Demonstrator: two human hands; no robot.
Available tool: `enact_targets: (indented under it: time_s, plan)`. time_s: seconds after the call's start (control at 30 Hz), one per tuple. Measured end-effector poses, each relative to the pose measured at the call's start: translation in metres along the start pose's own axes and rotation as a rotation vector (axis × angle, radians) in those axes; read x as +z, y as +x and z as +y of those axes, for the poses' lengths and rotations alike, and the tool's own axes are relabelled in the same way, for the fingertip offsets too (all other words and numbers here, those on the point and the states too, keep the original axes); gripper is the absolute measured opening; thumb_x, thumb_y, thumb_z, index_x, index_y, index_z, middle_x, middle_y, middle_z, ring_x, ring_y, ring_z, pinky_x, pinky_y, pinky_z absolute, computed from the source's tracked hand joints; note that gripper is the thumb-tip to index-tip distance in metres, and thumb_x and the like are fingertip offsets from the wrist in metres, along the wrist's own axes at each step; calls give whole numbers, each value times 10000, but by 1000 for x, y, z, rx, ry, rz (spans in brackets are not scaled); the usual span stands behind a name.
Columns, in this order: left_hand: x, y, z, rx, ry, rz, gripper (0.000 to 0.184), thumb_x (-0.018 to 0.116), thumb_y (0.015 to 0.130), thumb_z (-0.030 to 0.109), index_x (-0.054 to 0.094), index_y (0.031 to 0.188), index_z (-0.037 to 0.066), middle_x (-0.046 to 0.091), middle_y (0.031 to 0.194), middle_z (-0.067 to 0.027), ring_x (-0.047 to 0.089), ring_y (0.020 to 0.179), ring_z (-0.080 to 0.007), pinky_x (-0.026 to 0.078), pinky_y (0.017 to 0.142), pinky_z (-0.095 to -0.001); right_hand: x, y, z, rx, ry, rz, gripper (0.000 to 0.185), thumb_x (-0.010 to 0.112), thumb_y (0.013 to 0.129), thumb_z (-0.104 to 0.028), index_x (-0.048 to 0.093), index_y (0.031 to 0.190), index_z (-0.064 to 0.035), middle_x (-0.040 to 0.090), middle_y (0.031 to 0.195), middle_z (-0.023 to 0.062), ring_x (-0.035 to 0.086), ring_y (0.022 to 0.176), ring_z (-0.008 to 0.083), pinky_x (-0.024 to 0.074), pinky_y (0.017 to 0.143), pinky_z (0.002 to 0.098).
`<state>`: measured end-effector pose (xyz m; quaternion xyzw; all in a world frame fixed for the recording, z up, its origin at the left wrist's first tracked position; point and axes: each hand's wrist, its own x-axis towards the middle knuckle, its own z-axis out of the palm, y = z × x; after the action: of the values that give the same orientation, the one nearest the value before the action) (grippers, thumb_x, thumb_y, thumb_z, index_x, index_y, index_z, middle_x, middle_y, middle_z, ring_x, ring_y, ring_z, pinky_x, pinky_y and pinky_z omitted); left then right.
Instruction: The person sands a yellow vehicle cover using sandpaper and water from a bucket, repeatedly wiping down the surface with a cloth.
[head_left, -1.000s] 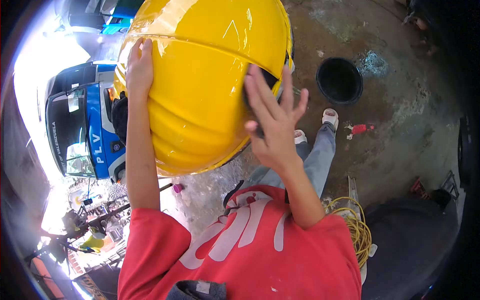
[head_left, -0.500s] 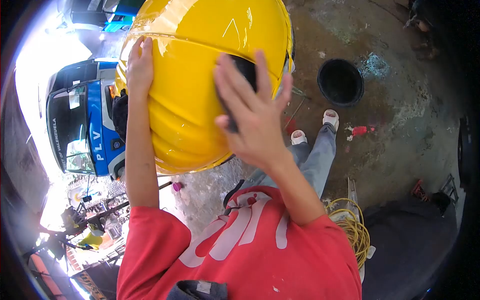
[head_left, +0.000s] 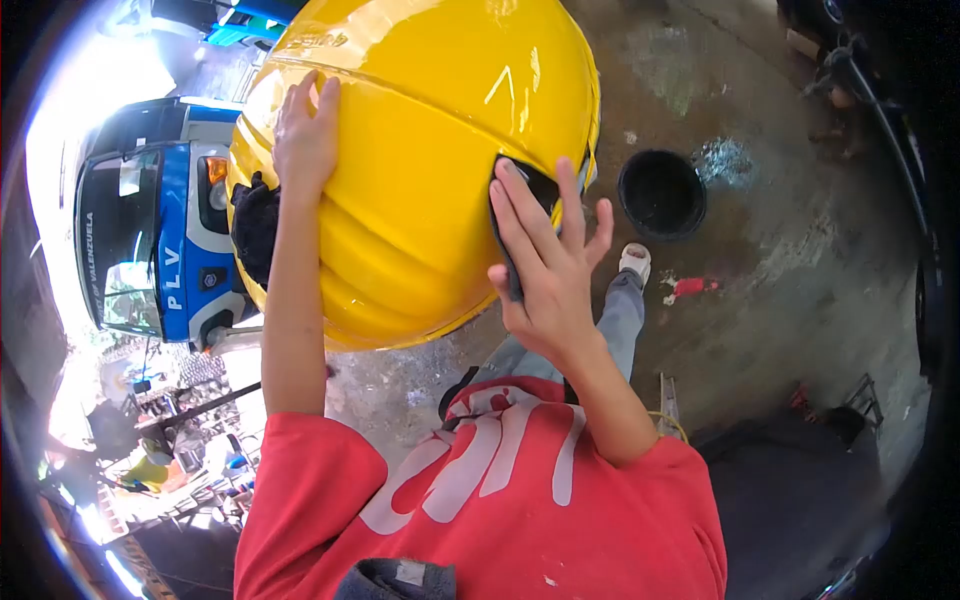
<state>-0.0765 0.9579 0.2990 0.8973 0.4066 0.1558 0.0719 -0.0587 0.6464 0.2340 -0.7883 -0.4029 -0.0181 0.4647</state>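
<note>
A large glossy yellow car body panel (head_left: 400, 200) with moulded ridges fills the upper middle of the view. My left hand (head_left: 306, 140) lies on its upper left part, fingers stretched over the surface and nothing in them. Under the palm and fingers of my right hand (head_left: 550, 265) is a dark flat pad (head_left: 508, 262), pressed against the panel, with the thumb along its near edge. Just beyond those fingertips is a dark cutout (head_left: 540, 186) in the panel. Most of the pad is hidden by the hand.
A black tub (head_left: 662, 195) stands on the wet, stained floor at the right. A black bundle (head_left: 256, 228) is at the panel's left edge. Behind it is a blue and white vehicle (head_left: 170, 240). Dark covered material (head_left: 790, 490) lies at lower right.
My right hand has slid with the pad to the right and slightly down in view. The panel and my left hand sit further right as the camera view shifts.
</note>
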Motion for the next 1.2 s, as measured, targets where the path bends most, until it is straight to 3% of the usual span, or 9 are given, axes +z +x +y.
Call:
enact_targets:
  time_s: [0.1, 0.2, 0.4, 0.5, 0.73, 0.93, 1.07, 1.2]
  plan:
    - [2, 1, -5, 0, -6, 14, 619, 449, 953, 572, 510, 1429, 181, 417, 1530, -152, 359, 1430, -331, 260, 1170, -434, -11, 25, -14, -23, -49, -54, 600, 599, 868, -321, 513, 1416, -90, 405, 1545, 7, 216, 1491, 342, -27, 1139, 629]
    - [4, -4, -1, -2, -1, 40, 608, 465, 950, 572, 518, 1425, 196, 413, 1533, -147, 355, 1433, -328, 253, 1175, -443, -9, 67, -32, -102, -188, -139, 657, 624, 875, -395, 506, 1401, -19, 404, 1525, 57, 193, 1489, 366, 29, 1126, 662]
    - [8, -9, 2, 3, 32, 92, 584, 483, 951, 566, 529, 1414, 212, 421, 1527, -143, 360, 1427, -331, 253, 1174, -459, -35, 45, -40, -46, -304, -256, 649, 617, 888, -415, 516, 1380, -5, 405, 1521, 74, 214, 1483, 346, 52, 1105, 692]
    - [8, -11, 5, 20, 65, 142, 556, 512, 954, 521, 540, 1403, 195, 461, 1495, -152, 404, 1398, -323, 296, 1154, -432, -6, 84, -47, -118, -223, -239, 652, 599, 907, -408, 489, 1414, -13, 369, 1554, 70, 203, 1481, 376, 45, 1081, 724]
    - [13, -13, 7, 1, 81, 177, 569, 516, 946, 551, 545, 1404, 216, 447, 1508, -144, 388, 1410, -324, 274, 1168, -436, -34, 64, -45, -134, -349, -288, 642, 578, 916, -434, 520, 1379, 7, 417, 1517, 80, 233, 1475, 334, 64, 1118, 682]
    - [8, -15, 9, -18, 47, 151, 575, 496, 948, 566, 541, 1405, 219, 426, 1525, -137, 354, 1433, -322, 245, 1176, -466, 13, 112, -51, -203, -311, -237, 636, 567, 924, -444, 528, 1374, 2, 417, 1519, 81, 243, 1467, 342, 55, 1118, 686]
    - [12, -15, 8, -15, 46, 151, 569, 485, 952, 562, 548, 1395, 211, 422, 1527, -135, 344, 1438, -321, 236, 1176, -491, -25, 81, -47, -177, -347, -293, 619, 562, 929, -442, 538, 1362, 0, 419, 1514, 91, 252, 1461, 346, 57, 1116, 689]
    - [13, -16, 9, 9, 36, 165, 569, 491, 949, 559, 546, 1398, 213, 419, 1529, -134, 341, 1439, -323, 236, 1176, -490, -3, 95, -51, -201, -325, -258, 611, 560, 935, -444, 540, 1361, -6, 434, 1500, 92, 258, 1459, 349, 73, 1110, 695]
